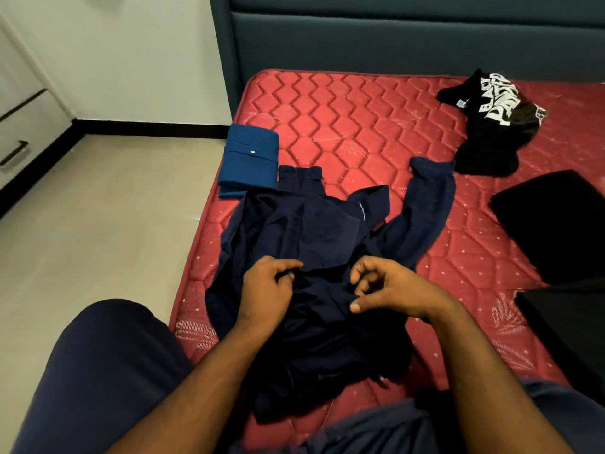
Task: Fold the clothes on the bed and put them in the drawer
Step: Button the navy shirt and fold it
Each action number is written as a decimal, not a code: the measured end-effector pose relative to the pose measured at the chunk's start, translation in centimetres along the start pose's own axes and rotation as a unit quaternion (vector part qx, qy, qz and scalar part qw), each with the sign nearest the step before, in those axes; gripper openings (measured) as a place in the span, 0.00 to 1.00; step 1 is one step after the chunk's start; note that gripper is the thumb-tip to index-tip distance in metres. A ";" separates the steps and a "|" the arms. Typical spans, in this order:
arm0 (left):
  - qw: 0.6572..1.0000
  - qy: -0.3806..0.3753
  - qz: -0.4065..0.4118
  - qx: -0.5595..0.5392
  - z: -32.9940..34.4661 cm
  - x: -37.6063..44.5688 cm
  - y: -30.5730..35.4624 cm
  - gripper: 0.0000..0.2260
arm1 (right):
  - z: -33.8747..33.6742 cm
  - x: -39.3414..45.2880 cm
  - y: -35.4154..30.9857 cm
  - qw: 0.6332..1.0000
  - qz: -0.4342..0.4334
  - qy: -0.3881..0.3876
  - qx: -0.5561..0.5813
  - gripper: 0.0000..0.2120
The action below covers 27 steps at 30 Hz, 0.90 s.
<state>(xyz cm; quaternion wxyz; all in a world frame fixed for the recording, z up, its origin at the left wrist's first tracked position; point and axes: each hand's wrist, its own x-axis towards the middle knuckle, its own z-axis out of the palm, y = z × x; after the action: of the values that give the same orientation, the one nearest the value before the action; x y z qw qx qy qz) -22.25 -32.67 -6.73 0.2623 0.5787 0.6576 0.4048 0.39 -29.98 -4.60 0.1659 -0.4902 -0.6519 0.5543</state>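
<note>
**A:** What's being worked on right now?

**B:** The navy shirt (307, 257), spread on the red mattress (360, 126) in the lower middle of the frame. Both hands are on it near the hem end. The left hand (265, 293) has its fingers curled into the cloth, pinching a bit of it. The right hand (389, 286) has its fingers bent too, thumb and fingertips at a fold, and I'd say it holds the fabric, though that grip is less plain to see.

**A:** Why there, do you think?

**B:** My guess is that the front is being drawn together or smoothed so the body lies flat before the sides get folded in. One hand on each side of the middle keeps it even.

**A:** Which way does the shirt run?

**B:** Its long line goes from the bottom of the frame up toward the headboard (393, 37), collar end farthest from the person. One sleeve lies straight up the middle, cuff at the top; the other angles off to the upper right.

**A:** And the rest?

**B:** A folded blue shirt (248, 158) sits at the mattress's left edge, just above and left of the navy one, probably parked nearest the drawer (19, 139) at the far left of the frame. A crumpled black printed T-shirt (494, 122) waits at the upper right, well apart, and a dark folded item (553, 221) lies at the right edge
</note>
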 end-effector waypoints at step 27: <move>0.994 -0.076 -0.067 -0.045 4.5 1.7 0.9 0.05 | 2.0 1.5 0.6 0.952 -0.129 0.100 -0.260 0.03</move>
<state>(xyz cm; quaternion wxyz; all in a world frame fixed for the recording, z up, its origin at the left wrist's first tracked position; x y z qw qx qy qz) -18.45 -29.98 -8.17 0.3638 0.5500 0.6542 0.3704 -1.54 -29.89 -6.26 0.1674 -0.4815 -0.8107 0.2878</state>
